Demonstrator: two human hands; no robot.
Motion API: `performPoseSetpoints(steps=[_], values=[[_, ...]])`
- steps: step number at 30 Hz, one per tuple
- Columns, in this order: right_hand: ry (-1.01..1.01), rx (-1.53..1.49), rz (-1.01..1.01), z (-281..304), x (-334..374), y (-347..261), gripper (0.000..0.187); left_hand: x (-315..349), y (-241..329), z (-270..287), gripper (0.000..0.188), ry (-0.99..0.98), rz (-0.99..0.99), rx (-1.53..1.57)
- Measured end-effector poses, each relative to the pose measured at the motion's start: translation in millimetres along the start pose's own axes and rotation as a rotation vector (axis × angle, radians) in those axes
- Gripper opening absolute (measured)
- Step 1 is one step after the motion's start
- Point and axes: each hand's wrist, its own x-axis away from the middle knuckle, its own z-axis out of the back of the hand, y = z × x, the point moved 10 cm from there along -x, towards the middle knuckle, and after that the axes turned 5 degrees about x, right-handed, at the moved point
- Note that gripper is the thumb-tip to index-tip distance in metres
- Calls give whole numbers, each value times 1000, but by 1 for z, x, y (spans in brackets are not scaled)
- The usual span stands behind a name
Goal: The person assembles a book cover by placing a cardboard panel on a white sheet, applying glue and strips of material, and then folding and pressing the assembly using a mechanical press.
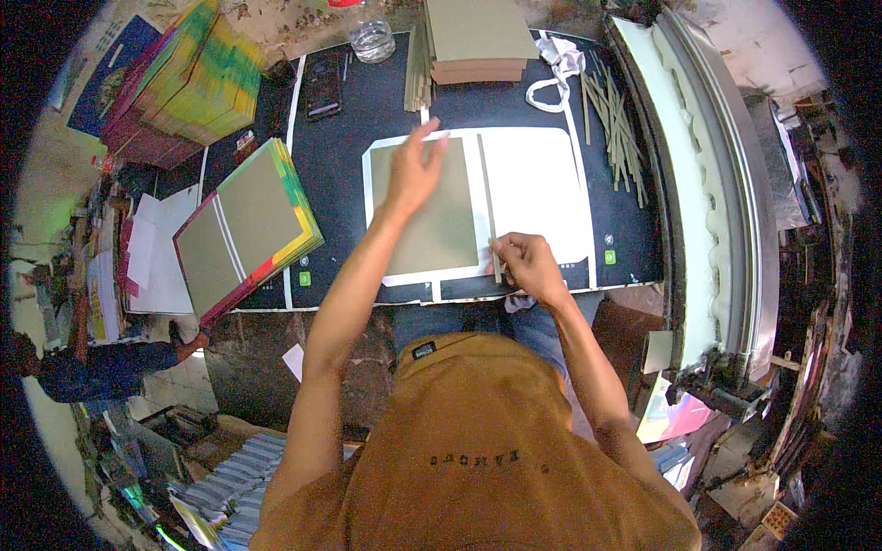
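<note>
Grey strip (485, 184), long and narrow, lies on the right part of a white sheet (542, 193), running alongside a grey board (427, 216) with a thin band of white showing between the two. The person's right hand (533, 266) has its thumb and fingers closed in a pinch at the strip's near end, by the lower edge of the sheet. The left hand (415, 176), slightly blurred, is over the far part of the board with its fingers loosely parted and nothing visible between them; whether it touches the board cannot be told. Beneath the sheet is a dark table surface (322, 202) marked with white lines. Beyond the far edge of the sheet stands a stack of grey boards (482, 32), and to the right are a crumpled white cloth (562, 57) and a loose heap of strips (617, 133). On the left, a grey panel with coloured edges (253, 207) sits tilted, well apart from both hands
</note>
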Motion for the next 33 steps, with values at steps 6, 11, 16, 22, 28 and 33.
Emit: performPoseSetpoints(steps=[6,11,16,22,28,33], values=[[23,39,-37,-10,-39,17,30,47,-2,-59,60,-316,-218,-412],[36,3,-102,-14,-42,25,29,53,1,-68,64,-359,-241,-529],[53,-24,-138,-16,-44,32,28,53,1,-69,62,-330,-261,-584],[80,-50,-133,-16,-44,34,27,51,2,-70,63,-329,-248,-592],[103,-84,-207,-17,-32,41,26,50,0,-72,65,-325,-257,-627],[85,-27,-203,-16,9,44,26,52,1,-71,63,-333,-244,-640]])
